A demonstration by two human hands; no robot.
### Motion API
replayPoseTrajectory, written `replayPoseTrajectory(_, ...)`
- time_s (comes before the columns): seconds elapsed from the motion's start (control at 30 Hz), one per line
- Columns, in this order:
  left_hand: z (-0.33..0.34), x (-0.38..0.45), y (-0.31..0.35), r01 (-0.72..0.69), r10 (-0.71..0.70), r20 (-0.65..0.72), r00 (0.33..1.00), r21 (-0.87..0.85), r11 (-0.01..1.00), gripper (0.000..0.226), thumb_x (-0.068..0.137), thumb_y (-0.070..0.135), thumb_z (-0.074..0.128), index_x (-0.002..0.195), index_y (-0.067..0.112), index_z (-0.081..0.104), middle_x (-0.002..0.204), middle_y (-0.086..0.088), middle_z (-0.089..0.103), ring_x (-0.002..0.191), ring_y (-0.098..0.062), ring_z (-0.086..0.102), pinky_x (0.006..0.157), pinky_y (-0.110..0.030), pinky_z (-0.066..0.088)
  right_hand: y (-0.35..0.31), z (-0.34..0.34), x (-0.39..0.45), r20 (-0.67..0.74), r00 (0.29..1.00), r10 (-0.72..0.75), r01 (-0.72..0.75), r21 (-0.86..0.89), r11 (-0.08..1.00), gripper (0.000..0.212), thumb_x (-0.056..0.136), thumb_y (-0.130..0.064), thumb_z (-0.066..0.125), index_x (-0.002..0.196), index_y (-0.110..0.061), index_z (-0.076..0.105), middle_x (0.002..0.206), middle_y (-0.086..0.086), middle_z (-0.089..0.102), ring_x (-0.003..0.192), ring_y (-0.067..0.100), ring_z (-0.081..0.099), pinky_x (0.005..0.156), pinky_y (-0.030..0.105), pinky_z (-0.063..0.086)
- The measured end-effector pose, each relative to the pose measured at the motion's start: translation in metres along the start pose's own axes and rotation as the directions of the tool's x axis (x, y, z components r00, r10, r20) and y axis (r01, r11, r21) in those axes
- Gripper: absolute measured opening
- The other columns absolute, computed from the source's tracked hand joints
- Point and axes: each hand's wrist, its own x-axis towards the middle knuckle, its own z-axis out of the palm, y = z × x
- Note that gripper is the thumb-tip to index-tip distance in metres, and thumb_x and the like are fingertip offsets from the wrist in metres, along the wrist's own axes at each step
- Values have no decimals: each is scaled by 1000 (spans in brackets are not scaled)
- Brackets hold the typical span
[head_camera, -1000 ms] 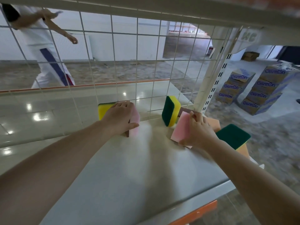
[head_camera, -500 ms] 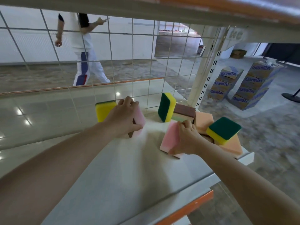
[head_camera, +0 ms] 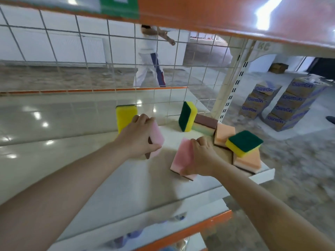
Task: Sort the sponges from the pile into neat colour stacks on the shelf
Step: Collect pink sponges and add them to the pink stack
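Fingers of left hand (head_camera: pixel 137 137) curl round one pink sponge (head_camera: pixel 157 137) stood on edge on white shelf (head_camera: pixel 112 180); right hand (head_camera: pixel 202 156) grips second pink sponge (head_camera: pixel 182 158), tilted. Three yellow-green, two orange, one green-brown sponge, all soft rounded rectangles

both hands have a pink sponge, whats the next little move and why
Probably bring the right hand and its pink sponge across to the pink sponge that the left hand holds upright beside the yellow sponge. The two match in colour, so they belong together as one stack.
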Motion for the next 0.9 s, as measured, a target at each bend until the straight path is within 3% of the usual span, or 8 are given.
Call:
replayPoseTrajectory(0.17, -8, -35, 2, 55, -55, -21, 998, 1, 998, 77, 69, 50, 69, 130, 13, 40, 124, -4, 39, 117, -23, 32, 91, -35, 39, -11, 1, -14, 4, 997, -79, 79, -10, 997, 90, 58, -55, 74, 125, -14, 32, 105, -1, 22, 98, 15, 26, 77, 26, 32)
replayPoseTrajectory(0.43, -21, -94, -4, 175, -174, -41, 984, 25, 984, 80, 67, 49, 69, 132, 14, 40, 129, -4, 39, 117, -22, 31, 93, -37, 40, -34, 18, -35, -18, 972, -235, 235, 4, 972, 97, 60, -57, 74, 133, -12, 28, 124, 5, 30, 118, 23, 32, 95, 28, 31)
replayPoseTrajectory(0.9, -61, -182, -35, 319, -309, -82, 947, 164, 933, 86, 76, 49, 65, 143, 13, 27, 134, -3, 32, 123, -20, 25, 95, -30, 35, -111, 22, -47, -3, 894, -447, 447, 9, 894, 105, 64, -56, 75, 141, -9, 21, 132, 8, 27, 124, 25, 30, 101, 31, 32)
